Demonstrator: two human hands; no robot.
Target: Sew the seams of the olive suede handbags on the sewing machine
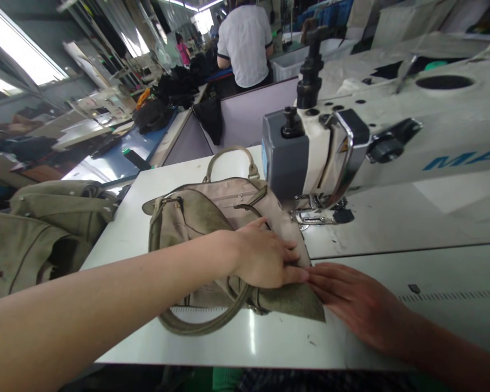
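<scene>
An olive-green handbag (206,218) with a lighter pinkish-beige lining lies on the white sewing table, its two looped handles and inner zip showing. Across its right part my left hand (265,256) lies flat, fingers spread, pressing on the lining. My right hand (359,305) rests on the table at the bag's right edge. Its fingers are stretched out side by side, and their tips touch the edge near my left thumb; its own thumb is not clearly visible. Just beyond the fingers is the presser foot (310,219) of the sewing machine (286,155), close to the lining's edge.
More olive bag pieces (44,223) are heaped left of the table. The machine's white arm (445,130) spans the right side. A ruler scale (453,295) is marked on the tabletop (277,343). Farther back, a person in a white shirt (247,43) stands near other workstations.
</scene>
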